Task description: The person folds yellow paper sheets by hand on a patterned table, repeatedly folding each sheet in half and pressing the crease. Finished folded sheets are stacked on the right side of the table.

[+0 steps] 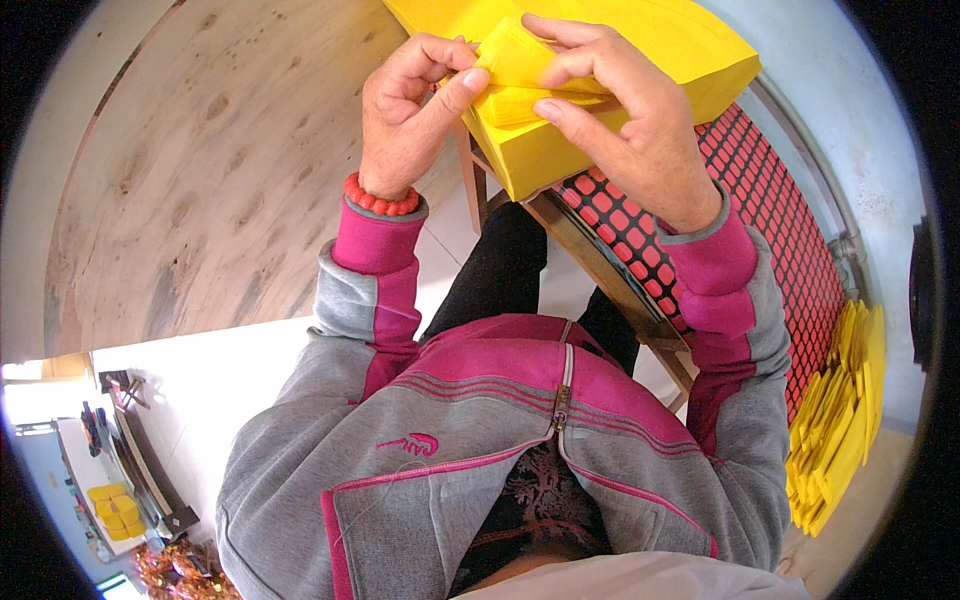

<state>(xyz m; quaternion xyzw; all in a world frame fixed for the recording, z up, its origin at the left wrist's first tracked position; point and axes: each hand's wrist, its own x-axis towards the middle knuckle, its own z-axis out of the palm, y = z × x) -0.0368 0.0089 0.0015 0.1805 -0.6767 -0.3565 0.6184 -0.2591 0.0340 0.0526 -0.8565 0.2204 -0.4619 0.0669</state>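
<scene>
In front of me, at the top of the head view, I hold a folded piece of yellow fabric-like material between both hands. My left hand, with a red beaded bracelet at its wrist, pinches the piece's left edge between thumb and fingers. From the other side, the thumb and fingers of my right hand grip its right part. Directly beneath lies a large yellow block-like form of similar material; whether it is a stack or a covered box I cannot tell.
A bench with a red-and-black patterned cover and wooden frame stands at right. Yellow flat pieces are heaped at its near end, by the pale wall. A large plywood board fills the left. Yellow items lie lower left.
</scene>
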